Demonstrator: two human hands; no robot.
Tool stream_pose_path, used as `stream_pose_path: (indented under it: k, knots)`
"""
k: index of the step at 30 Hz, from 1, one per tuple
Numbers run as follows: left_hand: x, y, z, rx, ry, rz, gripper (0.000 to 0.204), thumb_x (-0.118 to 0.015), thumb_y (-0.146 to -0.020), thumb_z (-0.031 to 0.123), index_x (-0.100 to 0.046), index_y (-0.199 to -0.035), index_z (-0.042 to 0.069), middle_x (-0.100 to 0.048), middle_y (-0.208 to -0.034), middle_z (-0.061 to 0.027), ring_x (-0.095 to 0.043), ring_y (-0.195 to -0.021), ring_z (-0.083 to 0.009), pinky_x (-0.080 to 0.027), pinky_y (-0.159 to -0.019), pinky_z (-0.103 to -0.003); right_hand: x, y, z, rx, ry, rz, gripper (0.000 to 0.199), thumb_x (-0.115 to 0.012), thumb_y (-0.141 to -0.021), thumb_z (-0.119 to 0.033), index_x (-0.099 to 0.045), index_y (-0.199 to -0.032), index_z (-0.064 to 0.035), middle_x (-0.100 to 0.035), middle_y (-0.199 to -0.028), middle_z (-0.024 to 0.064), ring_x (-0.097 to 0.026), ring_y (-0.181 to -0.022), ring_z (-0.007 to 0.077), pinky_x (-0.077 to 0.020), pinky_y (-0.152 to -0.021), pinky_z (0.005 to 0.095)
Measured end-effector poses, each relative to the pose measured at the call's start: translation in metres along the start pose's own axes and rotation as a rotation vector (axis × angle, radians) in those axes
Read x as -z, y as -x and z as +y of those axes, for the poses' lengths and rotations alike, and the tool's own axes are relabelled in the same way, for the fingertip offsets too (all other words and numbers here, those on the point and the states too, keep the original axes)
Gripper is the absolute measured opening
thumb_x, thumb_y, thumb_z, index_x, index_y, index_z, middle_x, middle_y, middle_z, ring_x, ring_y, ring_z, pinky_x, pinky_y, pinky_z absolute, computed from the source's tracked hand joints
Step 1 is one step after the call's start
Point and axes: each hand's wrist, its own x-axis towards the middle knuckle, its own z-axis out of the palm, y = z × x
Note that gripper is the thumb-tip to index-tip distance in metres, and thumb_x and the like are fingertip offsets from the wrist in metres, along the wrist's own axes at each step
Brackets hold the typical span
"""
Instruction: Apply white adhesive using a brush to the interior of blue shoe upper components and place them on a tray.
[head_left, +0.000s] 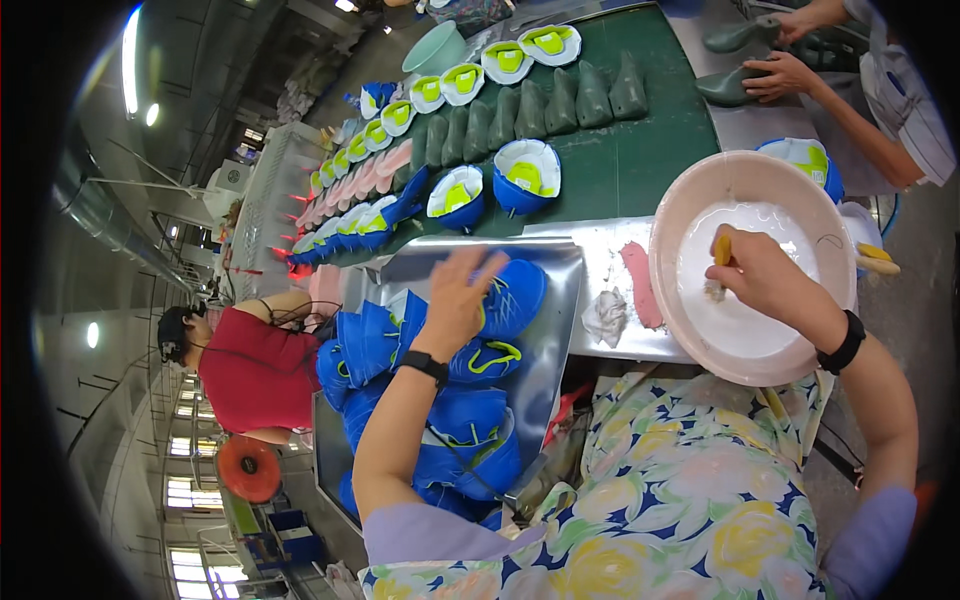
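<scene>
My right hand (768,278) is closed around a brush with a yellow handle (722,250). The brush's bristle end points down into white liquid (755,325) in a wide pale pink basin (672,300). Over a metal tray (553,345), my left hand (458,300) has its fingers apart, slightly blurred. Its fingertips are at a blue shoe upper (517,297) with light laces; whether they touch it I cannot tell. Several more blue uppers (455,415), some with lime-green edging, lie heaped in the tray below my left forearm.
A green conveyor belt (640,150) carries rows of dark green shoe lasts (562,102), white-and-lime lined uppers (458,190) and pink insoles (375,170). A crumpled white cloth (605,317) and pink strip (640,285) lie beside the basin. Co-worker's hands (780,75) hold a last, far right.
</scene>
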Motion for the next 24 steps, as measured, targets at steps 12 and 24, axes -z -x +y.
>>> stream_pose_path:
  k: [12, 24]
  knots:
    - [0.071, -0.072, -0.017, 0.251, 1.433, 0.15, 0.039, -0.064, -0.094, 0.017, -0.057, -0.13, 0.004, -0.069, -0.117, -0.01, -0.068, -0.107, -0.025, -0.055, -0.093, -0.038, 0.077, 0.028, 0.033, 0.084, 0.081, 0.077, 0.021, -0.072, -0.086, -0.016, -0.061, -0.096, -0.0008, -0.069, -0.09, 0.0189, -0.067, -0.085, 0.0392, -0.0513, -0.077, 0.0449]
    - [0.086, -0.177, 0.15, 0.111, 1.956, -0.182, 0.04, -0.063, -0.096, 0.018, -0.056, -0.133, 0.004, -0.068, -0.12, -0.0105, -0.067, -0.109, -0.0238, -0.054, -0.095, -0.037, 0.122, 0.011, 0.006, 0.37, -0.235, 0.32, 0.027, -0.072, -0.089, -0.02, -0.054, -0.097, -0.0015, -0.07, -0.086, 0.0162, -0.066, -0.076, 0.0362, -0.0504, -0.068, 0.0391]
